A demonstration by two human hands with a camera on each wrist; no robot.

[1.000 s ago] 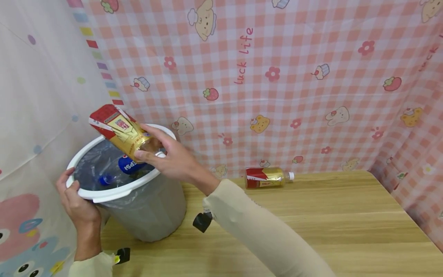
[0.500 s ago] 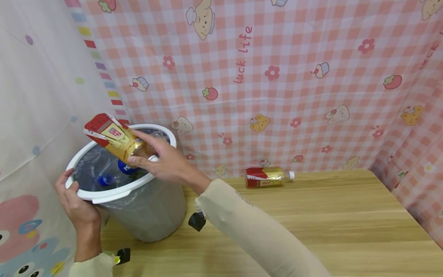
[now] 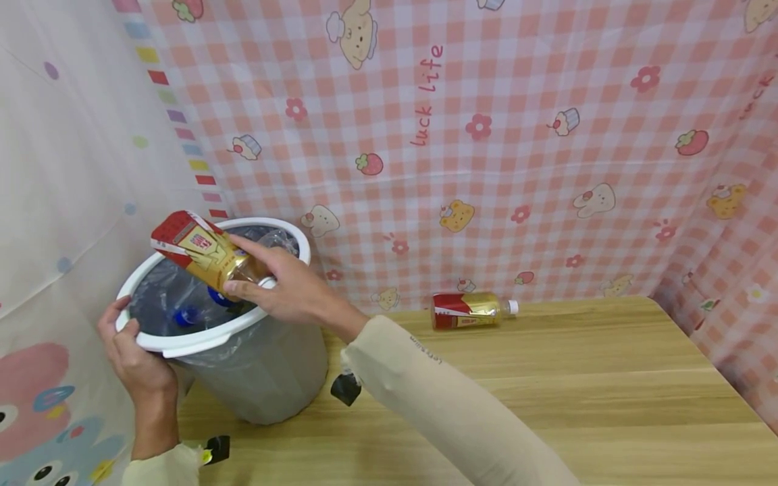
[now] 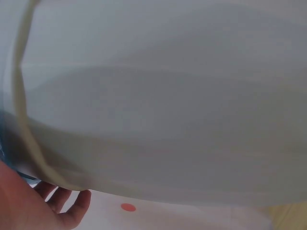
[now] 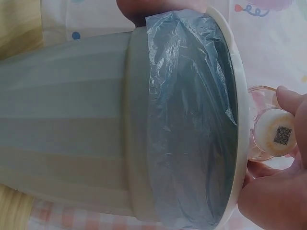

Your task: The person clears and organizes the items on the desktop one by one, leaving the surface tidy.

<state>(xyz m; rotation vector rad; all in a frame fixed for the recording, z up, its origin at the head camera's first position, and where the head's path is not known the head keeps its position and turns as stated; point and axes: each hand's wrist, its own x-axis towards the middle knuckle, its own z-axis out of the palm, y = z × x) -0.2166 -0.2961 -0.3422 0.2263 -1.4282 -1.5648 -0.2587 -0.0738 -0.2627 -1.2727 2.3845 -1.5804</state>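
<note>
My right hand [image 3: 286,287] grips a red-and-gold labelled bottle [image 3: 203,250] by its neck end and holds it tilted over the mouth of a grey bin [image 3: 267,368] with a white rim and a bag liner. In the right wrist view the bottle's white cap [image 5: 276,134] shows beside the bin rim [image 5: 240,120], with my right-hand fingers [image 5: 271,206] around it. My left hand [image 3: 130,354] grips the bin's near-left rim. Inside the bin lie a blue-labelled bottle [image 3: 215,295] and a blue cap [image 3: 181,314]. The left wrist view shows only the bin wall [image 4: 163,110] and my left hand [image 4: 43,206].
A second red-and-gold bottle [image 3: 471,310] lies on its side at the back of the wooden table [image 3: 547,391], against the pink checked curtain [image 3: 486,148]. A pale curtain hangs at the left. Black clips [image 3: 346,389] sit by the bin's base.
My right hand has lowered the bottle and moved it a little left, closer to the bin's mouth. My left hand has kept its hold on the rim.
</note>
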